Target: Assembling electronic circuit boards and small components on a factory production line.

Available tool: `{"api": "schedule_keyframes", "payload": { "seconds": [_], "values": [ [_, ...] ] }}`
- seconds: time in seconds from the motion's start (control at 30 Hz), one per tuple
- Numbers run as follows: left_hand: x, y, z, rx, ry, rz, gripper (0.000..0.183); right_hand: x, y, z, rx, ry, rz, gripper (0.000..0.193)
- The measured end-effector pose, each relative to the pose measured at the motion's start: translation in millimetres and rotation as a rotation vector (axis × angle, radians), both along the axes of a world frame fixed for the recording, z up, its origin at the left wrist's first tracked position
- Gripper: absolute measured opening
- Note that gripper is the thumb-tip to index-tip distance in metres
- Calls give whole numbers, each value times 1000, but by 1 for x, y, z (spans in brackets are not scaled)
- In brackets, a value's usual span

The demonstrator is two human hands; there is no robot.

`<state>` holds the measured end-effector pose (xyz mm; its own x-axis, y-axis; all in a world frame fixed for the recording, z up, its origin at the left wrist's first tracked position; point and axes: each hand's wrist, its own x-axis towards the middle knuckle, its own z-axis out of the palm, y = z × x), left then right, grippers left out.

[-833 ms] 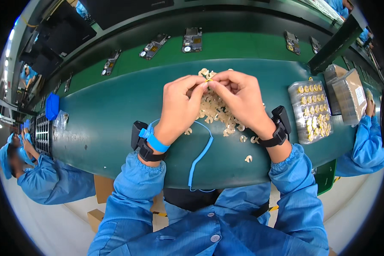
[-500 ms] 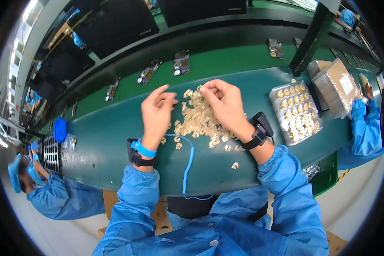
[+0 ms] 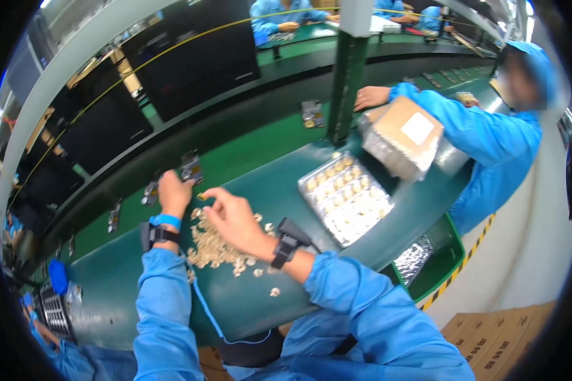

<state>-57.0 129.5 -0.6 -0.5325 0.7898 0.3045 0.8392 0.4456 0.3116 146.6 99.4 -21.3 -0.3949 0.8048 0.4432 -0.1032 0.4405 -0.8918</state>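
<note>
Hands number two: the left hand point(image 3: 175, 192) is at the row of circuit boards point(image 3: 191, 166), and the right hand point(image 3: 234, 219) is over a pile of pale notched pieces point(image 3: 213, 246) on the green tabletop point(image 3: 279, 203). Narrow, the right grip pinches one small yellow piece point(image 3: 201, 197) at its fingertips, above the far edge of the pile; whether the left grip holds anything, I cannot tell. At least four circuit boards lie close by, with smaller ones farther off. The pale pieces (one lies well apart, toward the near edge) are too many to count.

One clear tray point(image 3: 318, 214) holds rows of round yellow discs, glare hiding the count at its near end. Just beside it stands one brown-topped, clear-sided pack point(image 3: 388, 149), with one white label point(image 3: 418, 129) too small to read. One green bin point(image 3: 445, 255) holds silvery wrapping point(image 3: 413, 260). Brown cartons point(image 3: 499, 336) at lower right carry dark print.
</note>
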Motion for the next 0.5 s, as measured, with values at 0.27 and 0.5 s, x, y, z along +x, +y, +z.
{"api": "schedule_keyframes", "payload": {
  "seconds": [0.27, 0.5],
  "values": [
    [-25, 1, 1, 369, -1479, -167, 29, 13, 3, 12, -60, 20, -80, 55],
    [32, -97, 26, 389, -1571, -343, 37, 12, 8, 21, -89, 96, -191, 96]
  ]
}}
